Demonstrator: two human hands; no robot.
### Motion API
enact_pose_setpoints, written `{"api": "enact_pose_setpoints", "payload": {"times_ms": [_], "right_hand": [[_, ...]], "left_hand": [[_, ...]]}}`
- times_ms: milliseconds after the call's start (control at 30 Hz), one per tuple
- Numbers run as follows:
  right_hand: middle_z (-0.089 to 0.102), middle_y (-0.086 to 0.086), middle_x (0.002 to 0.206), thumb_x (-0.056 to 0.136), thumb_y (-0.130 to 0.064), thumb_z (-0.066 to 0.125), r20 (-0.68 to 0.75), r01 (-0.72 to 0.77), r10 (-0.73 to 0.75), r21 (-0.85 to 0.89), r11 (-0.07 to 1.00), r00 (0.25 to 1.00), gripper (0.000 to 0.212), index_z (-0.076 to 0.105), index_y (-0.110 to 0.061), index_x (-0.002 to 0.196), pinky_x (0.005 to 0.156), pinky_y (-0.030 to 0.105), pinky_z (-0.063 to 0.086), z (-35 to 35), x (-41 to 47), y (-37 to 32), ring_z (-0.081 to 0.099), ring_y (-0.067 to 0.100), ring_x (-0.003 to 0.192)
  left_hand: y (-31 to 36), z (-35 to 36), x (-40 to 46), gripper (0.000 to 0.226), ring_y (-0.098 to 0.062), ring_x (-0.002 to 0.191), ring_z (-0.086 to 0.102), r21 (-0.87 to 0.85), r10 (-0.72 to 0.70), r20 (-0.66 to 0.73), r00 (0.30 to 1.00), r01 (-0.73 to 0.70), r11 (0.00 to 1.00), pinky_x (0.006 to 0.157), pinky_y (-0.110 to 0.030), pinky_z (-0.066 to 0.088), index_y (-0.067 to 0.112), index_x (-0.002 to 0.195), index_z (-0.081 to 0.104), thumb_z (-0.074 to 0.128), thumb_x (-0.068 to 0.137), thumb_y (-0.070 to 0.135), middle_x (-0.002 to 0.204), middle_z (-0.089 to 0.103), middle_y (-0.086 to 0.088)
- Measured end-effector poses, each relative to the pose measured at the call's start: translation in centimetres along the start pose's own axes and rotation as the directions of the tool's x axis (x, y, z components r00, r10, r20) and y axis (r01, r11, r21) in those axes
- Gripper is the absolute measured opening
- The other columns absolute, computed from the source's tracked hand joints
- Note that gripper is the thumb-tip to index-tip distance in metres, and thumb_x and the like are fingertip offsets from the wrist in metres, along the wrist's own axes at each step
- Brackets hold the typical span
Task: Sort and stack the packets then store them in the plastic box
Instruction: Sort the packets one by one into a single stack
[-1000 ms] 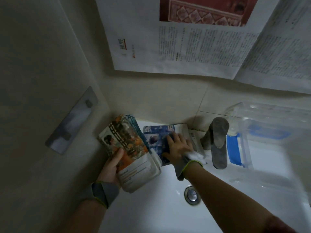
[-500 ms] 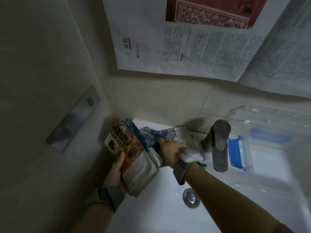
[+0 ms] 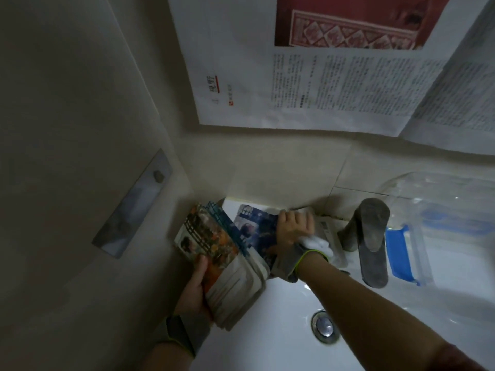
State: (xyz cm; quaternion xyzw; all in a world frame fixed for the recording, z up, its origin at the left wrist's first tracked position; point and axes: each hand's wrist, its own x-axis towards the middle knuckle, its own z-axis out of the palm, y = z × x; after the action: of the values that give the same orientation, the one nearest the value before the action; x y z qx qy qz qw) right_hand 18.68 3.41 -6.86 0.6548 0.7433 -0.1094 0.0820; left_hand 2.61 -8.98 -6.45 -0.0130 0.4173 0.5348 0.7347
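Dim tiled corner; newspaper (image 3: 334,84) taped to the back wall, white sink (image 3: 281,303) below, drain (image 3: 325,327) in the basin, tap (image 3: 371,236) on the back ledge.

Packets: flat printed pouches, glossy film by the sheen. Stack (image 3: 222,261) held upright at the sink's back left corner; top face shows an orange and dark picture with a pale lower band, blue-green edges behind it. Loose blue packet (image 3: 254,228) lies on the back ledge, between stack and tap. More pale packets seem to lie under the right hand; too blurred to count.

Left hand (image 3: 194,287): thumb across the front of the stack, fingers wrapped behind, clamped on it near the lower end. Right hand (image 3: 293,226): on the far part of the blue packet, fingers bent over its far edge; whether they pinch it or only press, cannot tell. White lump at that wrist, unclear.

Box (image 3: 417,223): clear plastic, blue clip, at the sink's back right corner behind the tap. Contents not readable.

Handling, my judgement: light, limp, slippery film. Stack will fan or slide unless squeezed across its faces, edges squared first. Loose packet best lifted by an edge, thumb on top, fingers slipped beneath. Wet basin below is the risk if one slips.
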Motion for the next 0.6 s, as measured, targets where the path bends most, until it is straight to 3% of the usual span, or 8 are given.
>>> {"api": "enact_pose_setpoints", "payload": {"times_ms": [67, 167, 300, 367, 433, 533, 600], "right_hand": [[0.057, 0.017, 0.116, 0.065, -0.042, 0.074, -0.092, -0.027, 0.023, -0.041, 0.999, 0.995, 0.065, 0.052, -0.004, 0.113, 0.101, 0.043, 0.04, -0.8, -0.2, -0.4, 0.053, 0.032, 0.111], [0.05, 0.019, 0.13, 0.087, -0.025, 0.048, 0.009, 0.044, -0.045, 0.074, 0.996, 0.999, 0.036, 0.043, -0.007, 0.118, 0.099, 0.042, 0.031, -2.3, -1.1, -0.1, 0.042, 0.035, 0.122], [0.059, 0.014, 0.12, 0.095, -0.02, 0.035, -0.173, 0.039, -0.013, 0.144, 0.989, 0.985, 0.021, 0.047, -0.012, 0.11, 0.093, 0.039, 0.033, -4.4, -2.3, 0.9, 0.048, 0.031, 0.115], [0.063, 0.017, 0.11, 0.095, -0.024, 0.041, -0.23, 0.033, 0.055, 0.361, 0.932, 0.972, 0.02, 0.051, -0.01, 0.105, 0.084, 0.038, 0.041, -4.8, -3.1, 1.5, 0.056, 0.033, 0.103], [0.067, 0.021, 0.1, 0.094, -0.027, 0.047, -0.24, 0.059, 0.134, 0.656, 0.752, 0.961, 0.025, 0.057, -0.004, 0.1, 0.075, 0.04, 0.047, -5.5, -4.2, 1.9, 0.06, 0.036, 0.092], [0.066, 0.019, 0.086, 0.093, -0.023, 0.05, -0.126, 0.049, 0.144, 0.894, 0.446, 0.982, 0.024, 0.063, -0.007, 0.081, 0.081, 0.045, 0.048, -6.3, -6.2, 1.8, 0.06, 0.033, 0.084], [0.065, 0.007, 0.077, 0.094, -0.017, 0.048, -0.008, -0.008, 0.079, 0.98, 0.198, 0.997, 0.025, 0.06, -0.019, 0.072, 0.085, 0.043, 0.049, -7.2, -7.4, 1.5, 0.059, 0.026, 0.076]], "left_hand": [[0.0, 0.3, 0.0, 0.047, -0.029, 0.077, 0.073, 0.034, 0.022, -0.007, 1.0, -0.021, 0.999, 0.059, -0.036, 0.059, 0.015, 0.107, 0.061, 0.047, 0.08, 0.051, 0.088, 0.077, -0.011], [0.1, 1.0, -0.2, 0.043, -0.026, 0.072, 0.073, 0.063, 0.077, -0.005, 0.997, -0.077, 0.995, 0.056, -0.034, 0.059, 0.015, 0.102, 0.061, 0.034, 0.093, 0.047, 0.081, 0.077, -0.009], [0.1, 1.5, -0.1, 0.048, -0.031, 0.091, 0.068, 0.042, 0.044, 0.002, 0.999, -0.044, 0.998, 0.062, -0.036, 0.06, 0.013, 0.111, 0.06, 0.041, 0.087, 0.05, 0.092, 0.076, -0.012], [0.0, 1.7, 0.0, 0.057, -0.033, 0.106, 0.061, 0.022, 0.029, -0.007, 1.0, -0.029, 0.999, 0.064, -0.038, 0.06, 0.011, 0.12, 0.058, 0.052, 0.078, 0.049, 0.109, 0.071, -0.016], [-0.1, 2.2, 0.1, 0.071, -0.035, 0.118, 0.054, 0.015, 0.036, -0.018, 0.999, -0.035, 0.999, 0.077, -0.042, 0.057, 0.012, 0.13, 0.051, 0.058, 0.07, 0.048, 0.129, 0.059, -0.018], [-0.2, 3.2, 0.0, 0.078, -0.034, 0.126, 0.047, 0.007, 0.051, -0.003, 0.999, -0.051, 0.999, 0.101, -0.047, 0.04, 0.011, 0.136, 0.045, 0.057, 0.069, 0.048, 0.139, 0.05, -0.017], [-0.4, 3.7, -0.2, 0.078, -0.035, 0.126, 0.047, -0.013, 0.052, 0.031, 0.998, -0.051, 0.999, 0.1, -0.047, 0.039, 0.011, 0.135, 0.046, 0.056, 0.069, 0.049, 0.138, 0.05, -0.017]]}}
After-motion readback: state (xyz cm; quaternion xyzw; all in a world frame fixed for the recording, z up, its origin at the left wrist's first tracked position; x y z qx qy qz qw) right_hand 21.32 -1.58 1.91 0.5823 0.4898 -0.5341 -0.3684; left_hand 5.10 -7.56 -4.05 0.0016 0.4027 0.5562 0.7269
